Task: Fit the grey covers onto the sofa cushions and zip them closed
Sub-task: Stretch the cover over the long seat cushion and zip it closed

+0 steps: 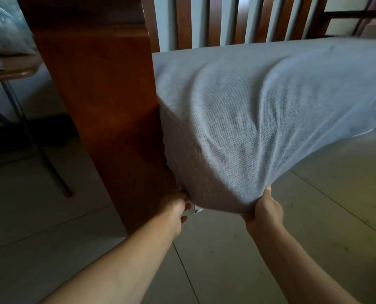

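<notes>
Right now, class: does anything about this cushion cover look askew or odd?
Yes. The grey cover lies creased and bunched at the near corner, where the left hand and right hand grip it beside the wooden armrest. No zip shows.

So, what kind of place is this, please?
Probably a living room at home: a wooden sofa frame with a slatted back, a grey-covered cushion and a tiled floor.

No text, label, brand or number can be read on anything here.
</notes>
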